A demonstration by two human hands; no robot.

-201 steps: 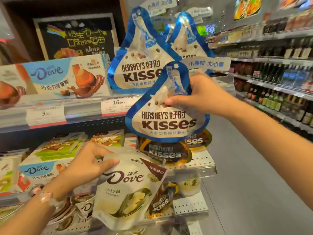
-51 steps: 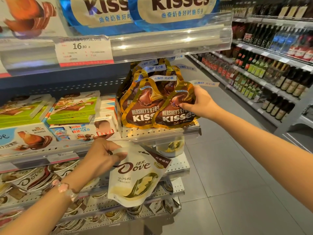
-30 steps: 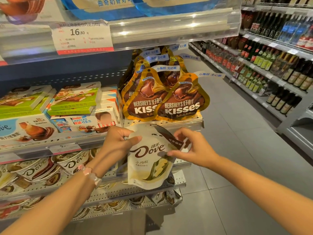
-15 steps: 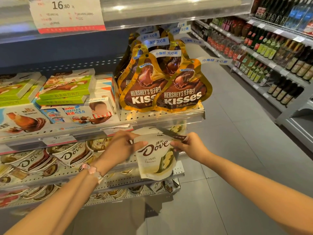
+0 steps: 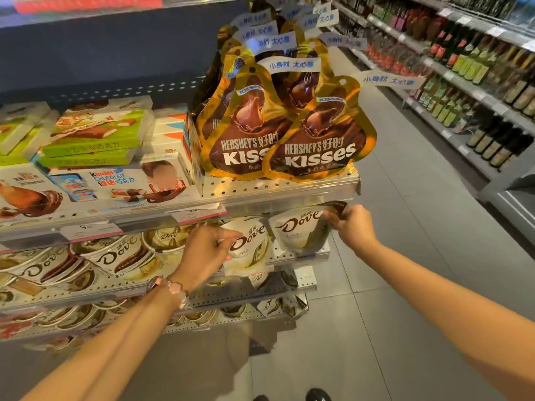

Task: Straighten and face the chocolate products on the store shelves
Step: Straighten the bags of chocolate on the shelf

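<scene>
Both hands have dropped to the shelf below the Kisses bags [image 5: 315, 140], mid-frame. Right hand [image 5: 351, 225] pinches the top corner of 1 Dove pouch [image 5: 298, 227], now standing at the shelf's right end. Left hand [image 5: 202, 253] grips a 2nd pouch [image 5: 250, 247] just beside it, thumb across its front.

I count two gold Kisses bags [image 5: 315, 140] facing front at centre frame, more behind, number unclear. Two white Dove pouches [image 5: 301, 227] stand upright lower centre. One Kinder box [image 5: 121, 183] at left. Two hands [image 5: 202, 253].
</scene>
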